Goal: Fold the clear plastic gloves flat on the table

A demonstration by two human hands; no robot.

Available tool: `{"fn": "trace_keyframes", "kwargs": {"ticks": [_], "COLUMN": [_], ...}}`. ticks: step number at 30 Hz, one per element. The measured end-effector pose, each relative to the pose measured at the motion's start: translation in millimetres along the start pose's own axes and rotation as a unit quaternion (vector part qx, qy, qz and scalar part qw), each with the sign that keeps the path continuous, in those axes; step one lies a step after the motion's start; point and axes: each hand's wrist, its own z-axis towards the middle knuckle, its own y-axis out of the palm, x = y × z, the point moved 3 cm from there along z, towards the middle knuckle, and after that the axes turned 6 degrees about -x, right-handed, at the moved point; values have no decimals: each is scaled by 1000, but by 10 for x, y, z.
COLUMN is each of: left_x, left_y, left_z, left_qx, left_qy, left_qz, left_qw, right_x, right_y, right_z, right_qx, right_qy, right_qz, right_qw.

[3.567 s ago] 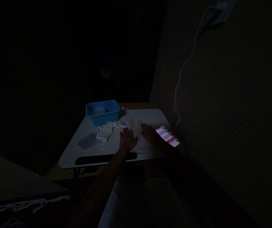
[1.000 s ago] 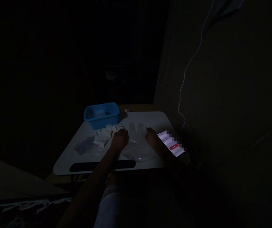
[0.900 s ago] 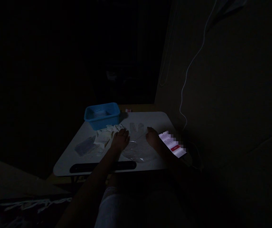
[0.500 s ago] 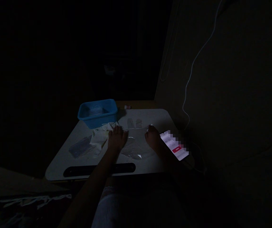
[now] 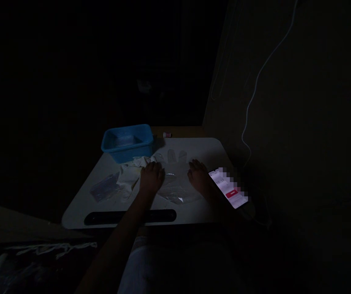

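A clear disposable plastic glove [image 5: 179,190] is spread on the white lap table [image 5: 206,148], its finger parts pointing to the far edge. My left hand [image 5: 152,178] lies palm down on the glove's left side, fingers stretched forward. My right hand [image 5: 198,175] rests on its right side, with the fingers apart. Left of my left hand are a crumpled whitish wrapper [image 5: 128,175] and a flat clear plastic packet [image 5: 104,188]. The dim light hides fine detail around my fingertips.
A blue plastic basin [image 5: 128,153] stands at the table's back left, something pale inside it. A lit phone [image 5: 229,190] is by the right edge. Behind the table lies a small bottle [image 5: 167,134]. A black slot [image 5: 159,215] runs along the near edge; a white cable [image 5: 256,85] hangs at right.
My right hand's fingers have loosened from a pinch on the plastic and spread. More of the glove's finger parts shows flat now. My left hand stays nearly in place; the view has shifted slightly.
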Motion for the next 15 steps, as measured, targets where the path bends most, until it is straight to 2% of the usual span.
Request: {"fn": "trace_keyframes", "kwargs": {"ticks": [5, 10, 15], "left_x": [0, 11, 14], "left_y": [-9, 31, 80], "left_z": [-19, -12, 23], "left_qx": [-1, -34, -62], "left_qy": [16, 61, 84], "left_qz": [0, 18, 23], "left_qw": [1000, 997, 994], "right_x": [70, 146, 182], "right_y": [27, 88, 45], "right_z": [8, 45, 178], "right_qx": [59, 118, 120], "right_qy": [37, 49, 76], "right_qz": [55, 112, 133], "right_qw": [996, 985, 981]}}
